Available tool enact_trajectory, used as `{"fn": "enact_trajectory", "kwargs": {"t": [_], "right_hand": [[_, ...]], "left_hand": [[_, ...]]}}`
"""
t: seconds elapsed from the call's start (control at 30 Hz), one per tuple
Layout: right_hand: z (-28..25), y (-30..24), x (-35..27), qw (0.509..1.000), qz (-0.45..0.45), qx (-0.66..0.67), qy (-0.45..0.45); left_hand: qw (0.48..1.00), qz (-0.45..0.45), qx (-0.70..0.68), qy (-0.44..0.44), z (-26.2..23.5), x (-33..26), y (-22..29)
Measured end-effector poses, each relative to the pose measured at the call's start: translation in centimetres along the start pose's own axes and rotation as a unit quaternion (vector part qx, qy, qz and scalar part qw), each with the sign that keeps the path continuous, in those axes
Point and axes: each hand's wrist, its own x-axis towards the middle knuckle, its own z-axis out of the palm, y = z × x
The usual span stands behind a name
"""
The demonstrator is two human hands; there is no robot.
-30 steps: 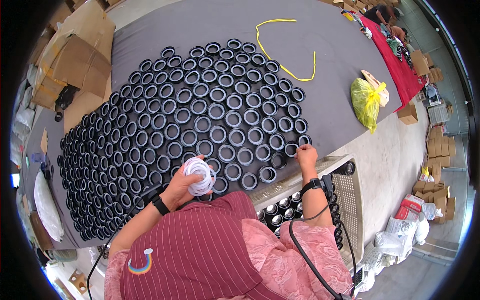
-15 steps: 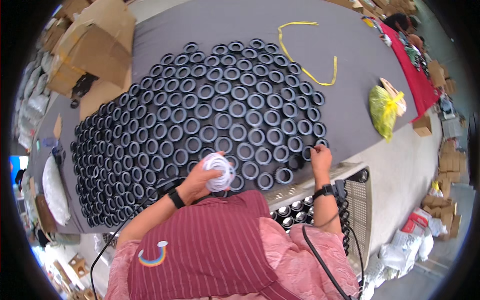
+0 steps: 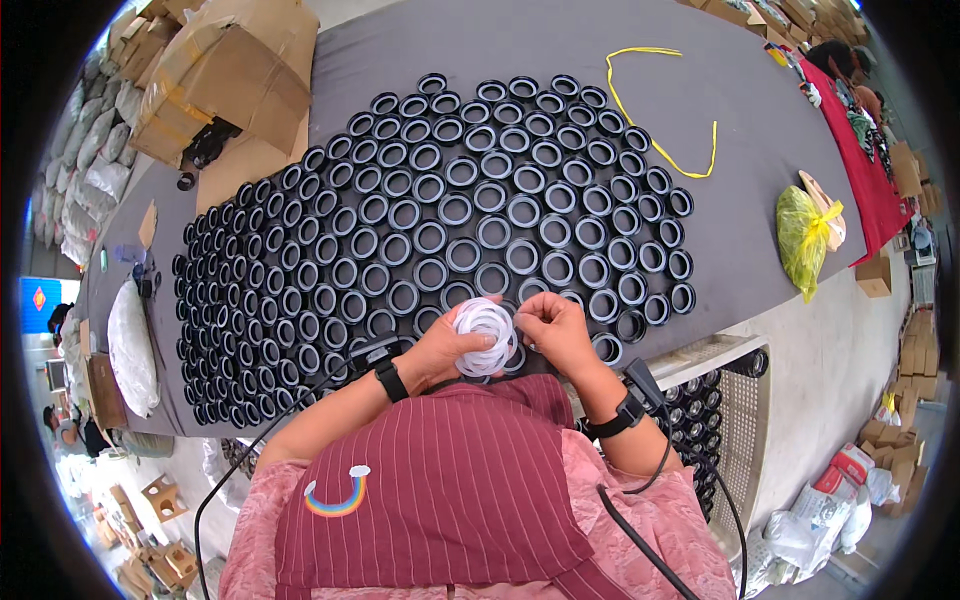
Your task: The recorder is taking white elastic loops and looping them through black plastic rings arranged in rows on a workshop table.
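Observation:
My left hand (image 3: 435,352) grips a bunch of thin, translucent white rings (image 3: 482,322) just in front of my chest. Close against the right side of that bunch is my right hand (image 3: 563,338), its thumb and forefinger pinched together. Whether a single ring sits between those fingertips is too small to make out. Under and beyond both hands, many round black rings with grey inner rims (image 3: 480,232) lie in close rows across the grey-covered table (image 3: 390,40). My forearms hide some of the nearest ones.
A beige perforated crate (image 3: 727,440) with more black rings stands below the table edge at right. A large cardboard box (image 3: 240,85) is at far left. Farther right lie a yellow strap (image 3: 714,145) and a yellow plastic bag (image 3: 800,245). Black cables hang by my arms.
My right hand has left the black rings at the right table edge and come left to the white rings. The left hand keeps its hold. The whole view has shifted slightly.

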Motion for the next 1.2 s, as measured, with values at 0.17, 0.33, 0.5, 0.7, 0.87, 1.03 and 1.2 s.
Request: {"fn": "enact_trajectory", "kwargs": {"t": [0.17, 0.33, 0.5, 0.7, 0.87, 1.03, 1.2], "right_hand": [[0.6, 0.0, 0.0, 0.999, -0.019, 0.034, -0.028], [0.0, 0.4, -0.3, 0.998, -0.007, 0.059, -0.006], [0.3, -0.5, -0.9, 0.999, -0.031, 0.042, 0.007], [-3.4, -3.4, -2.1, 0.990, 0.082, 0.117, 0.010], [-11.7, 1.0, -2.0, 0.980, -0.003, 0.054, 0.190], [-20.5, 6.4, -1.2, 0.929, 0.020, -0.129, 0.347], [-22.3, 6.9, -1.8, 0.937, 0.162, -0.070, 0.303]], "left_hand": [[1.000, -0.005, 0.013, 0.005, 0.0, 0.3, -0.1], [1.000, -0.014, 0.005, 0.002, -0.3, 1.0, -0.2], [0.999, -0.017, 0.048, -0.004, 0.6, 0.9, 0.2], [0.999, -0.028, 0.036, -0.001, -1.4, 0.8, -0.4], [0.999, -0.036, -0.022, -0.007, -1.2, 0.7, -0.1], [0.998, -0.023, -0.057, 0.031, -1.4, 0.8, 0.3], [0.996, -0.004, -0.077, 0.050, -1.0, 0.6, 0.9]]}}
